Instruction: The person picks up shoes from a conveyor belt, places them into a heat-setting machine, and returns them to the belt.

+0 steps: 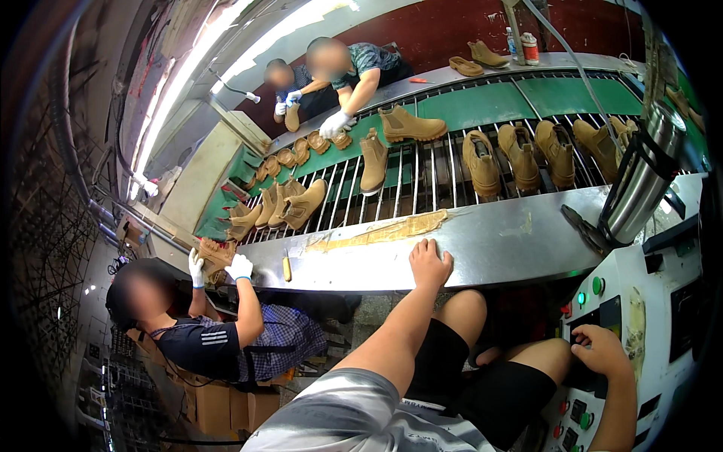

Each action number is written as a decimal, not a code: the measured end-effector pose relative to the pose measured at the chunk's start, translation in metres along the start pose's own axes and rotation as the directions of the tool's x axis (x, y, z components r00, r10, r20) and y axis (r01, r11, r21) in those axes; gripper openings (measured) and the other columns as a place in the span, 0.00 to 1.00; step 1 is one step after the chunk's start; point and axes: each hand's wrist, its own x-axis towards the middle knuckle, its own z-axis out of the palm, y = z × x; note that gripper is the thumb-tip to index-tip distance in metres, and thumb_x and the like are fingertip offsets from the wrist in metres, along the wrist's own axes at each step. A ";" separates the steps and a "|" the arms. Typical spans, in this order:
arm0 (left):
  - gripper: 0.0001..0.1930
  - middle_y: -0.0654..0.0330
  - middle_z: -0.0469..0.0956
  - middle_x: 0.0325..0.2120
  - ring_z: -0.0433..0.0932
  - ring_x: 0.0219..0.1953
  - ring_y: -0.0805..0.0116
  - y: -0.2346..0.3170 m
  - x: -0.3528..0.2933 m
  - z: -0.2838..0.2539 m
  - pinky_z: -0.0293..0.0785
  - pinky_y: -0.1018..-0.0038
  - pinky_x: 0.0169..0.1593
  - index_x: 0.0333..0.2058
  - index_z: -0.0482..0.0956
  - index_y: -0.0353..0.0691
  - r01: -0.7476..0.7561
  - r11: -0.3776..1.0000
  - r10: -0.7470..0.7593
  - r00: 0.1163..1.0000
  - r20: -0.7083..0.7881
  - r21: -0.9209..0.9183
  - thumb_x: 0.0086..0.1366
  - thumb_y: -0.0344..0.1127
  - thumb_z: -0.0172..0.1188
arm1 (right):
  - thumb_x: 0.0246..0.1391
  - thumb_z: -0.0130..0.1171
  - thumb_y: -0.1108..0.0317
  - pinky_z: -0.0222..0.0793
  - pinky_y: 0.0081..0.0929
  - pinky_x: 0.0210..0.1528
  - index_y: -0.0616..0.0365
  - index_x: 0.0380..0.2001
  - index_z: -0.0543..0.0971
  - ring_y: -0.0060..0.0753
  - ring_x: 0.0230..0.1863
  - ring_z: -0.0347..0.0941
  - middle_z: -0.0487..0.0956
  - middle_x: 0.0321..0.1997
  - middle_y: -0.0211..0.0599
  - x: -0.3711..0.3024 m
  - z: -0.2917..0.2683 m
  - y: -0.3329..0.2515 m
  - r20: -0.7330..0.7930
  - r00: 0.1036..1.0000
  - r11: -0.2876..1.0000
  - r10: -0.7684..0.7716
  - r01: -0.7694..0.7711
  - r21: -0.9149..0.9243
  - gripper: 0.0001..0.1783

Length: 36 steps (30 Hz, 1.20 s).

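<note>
My left hand (430, 265) rests on the near edge of the steel ledge (512, 235), fingers lying on the metal and thumb apart, with nothing in it. Beside it is a torn strip of yellowish tape (380, 232) stuck to the ledge. My right hand (601, 349) is at the control panel (591, 305) of a white machine, its fingers loosely bent and holding nothing I can see. Beyond the ledge, tan ankle boots (482, 164) stand on a rack of metal rollers (429, 177). One boot (373, 162) stands alone nearer the middle, and another (411, 124) lies across the rollers behind it.
A steel thermos (654, 177) and black-handled pliers (586, 228) are at the ledge's right end. A yellow-handled tool (287, 269) lies left. A gloved co-worker (218, 331) holds a boot at the left; two more people work across the line. Bottles (529, 49) stand on the far ledge.
</note>
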 end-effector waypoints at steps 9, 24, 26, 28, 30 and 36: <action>0.24 0.47 0.72 0.51 0.67 0.56 0.48 0.000 0.003 -0.001 0.60 0.55 0.61 0.47 0.75 0.34 -0.008 1.000 0.008 1.000 0.012 -0.011 0.56 0.45 0.57 | 0.44 0.64 0.72 0.74 0.30 0.43 0.65 0.40 0.80 0.38 0.38 0.78 0.81 0.37 0.45 0.001 0.001 0.001 -0.021 1.000 0.995 0.001 0.001 0.101 0.17; 0.18 0.47 0.81 0.41 0.79 0.46 0.49 -0.049 0.263 0.025 0.74 0.60 0.50 0.42 0.80 0.40 0.117 0.990 -0.082 0.925 0.370 -0.074 0.56 0.43 0.59 | 0.44 0.60 0.79 0.66 0.33 0.27 0.62 0.27 0.78 0.41 0.22 0.70 0.75 0.23 0.41 0.025 -0.023 0.036 -0.726 0.618 0.948 -0.302 0.113 -0.299 0.04; 0.17 0.47 0.80 0.39 0.78 0.44 0.47 -0.071 0.318 0.058 0.74 0.57 0.50 0.40 0.79 0.38 0.063 0.994 -0.035 0.958 0.283 -0.091 0.56 0.43 0.58 | 0.43 0.59 0.80 0.66 0.34 0.27 0.62 0.26 0.77 0.43 0.23 0.70 0.75 0.23 0.42 0.034 -0.020 0.036 -0.720 0.628 0.938 -0.295 0.050 -0.342 0.04; 0.20 0.44 0.78 0.45 0.76 0.49 0.46 -0.085 0.369 0.086 0.72 0.57 0.53 0.43 0.78 0.37 0.079 0.993 -0.060 0.977 0.203 -0.090 0.56 0.44 0.58 | 0.43 0.59 0.80 0.65 0.35 0.26 0.62 0.25 0.76 0.44 0.22 0.69 0.75 0.22 0.42 0.035 -0.021 0.033 -0.688 0.651 0.904 -0.320 -0.008 -0.428 0.04; 0.25 0.43 0.76 0.49 0.74 0.52 0.45 -0.079 0.426 0.121 0.71 0.57 0.56 0.49 0.75 0.36 0.078 0.993 -0.068 0.991 0.116 -0.089 0.57 0.46 0.59 | 0.41 0.60 0.80 0.63 0.34 0.25 0.60 0.24 0.75 0.42 0.22 0.67 0.73 0.21 0.39 0.037 -0.016 0.032 -0.704 0.649 0.903 -0.286 -0.062 -0.425 0.05; 0.37 0.46 0.73 0.56 0.69 0.60 0.46 -0.118 0.540 0.149 0.63 0.58 0.64 0.56 0.73 0.37 0.290 0.952 -0.302 0.942 0.146 0.097 0.58 0.61 0.58 | 0.41 0.57 0.84 0.57 0.32 0.30 0.60 0.27 0.73 0.34 0.21 0.60 0.66 0.23 0.36 0.032 -0.008 0.047 -0.689 0.723 0.923 -0.050 -0.230 -0.308 0.09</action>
